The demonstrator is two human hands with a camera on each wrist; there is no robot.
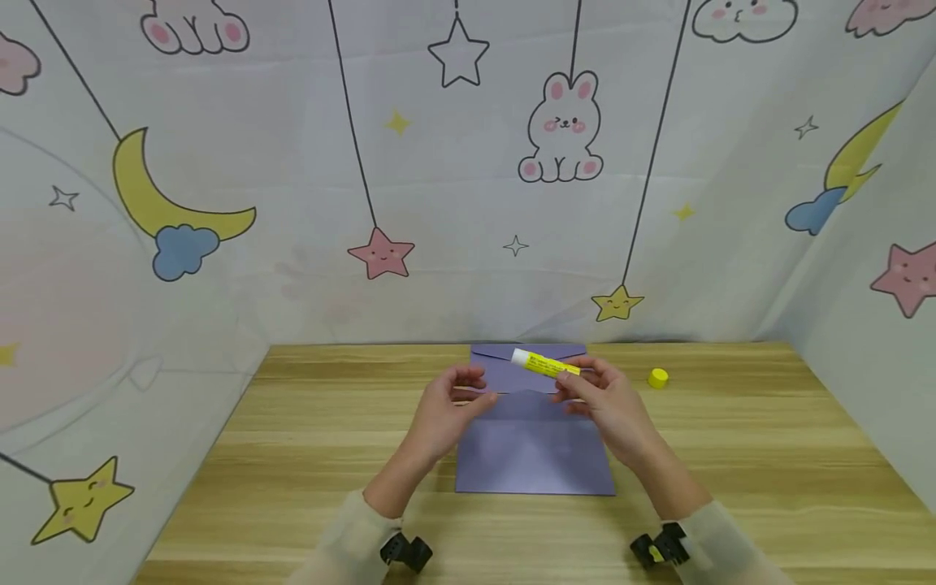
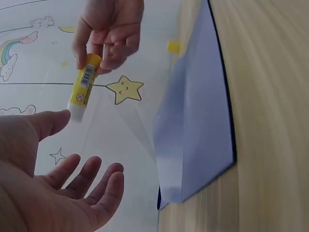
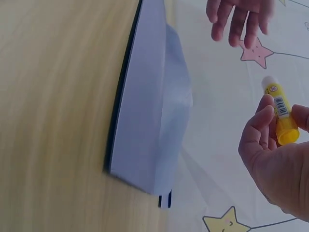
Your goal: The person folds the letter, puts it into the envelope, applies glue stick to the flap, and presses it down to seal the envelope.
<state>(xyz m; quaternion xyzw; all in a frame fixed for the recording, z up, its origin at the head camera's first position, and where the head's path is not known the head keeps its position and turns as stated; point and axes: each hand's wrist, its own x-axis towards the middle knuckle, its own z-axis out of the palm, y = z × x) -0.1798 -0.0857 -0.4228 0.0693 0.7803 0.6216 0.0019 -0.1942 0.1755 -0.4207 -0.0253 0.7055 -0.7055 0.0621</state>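
A yellow glue stick point(image 1: 550, 365) with a white end is pinched between thumb and fingers of my right hand point(image 1: 613, 406), above the purple envelopes. Its white end points left, toward my left hand point(image 1: 448, 410), which hangs with relaxed, spread fingers and holds nothing. In the left wrist view the thumb of that hand overlaps the white end of the glue stick point(image 2: 83, 92). Below both hands lies a purple envelope point(image 1: 534, 459) with its flap raised toward the back. The yellow cap point(image 1: 658, 378) stands apart on the table, right of my right hand.
Behind the near envelope lies a second purple envelope point(image 1: 504, 374), close to the back edge of the wooden table point(image 1: 329, 439). A white cloth point(image 1: 453, 179) printed with stars, moons and rabbits hangs behind the table and along both sides.
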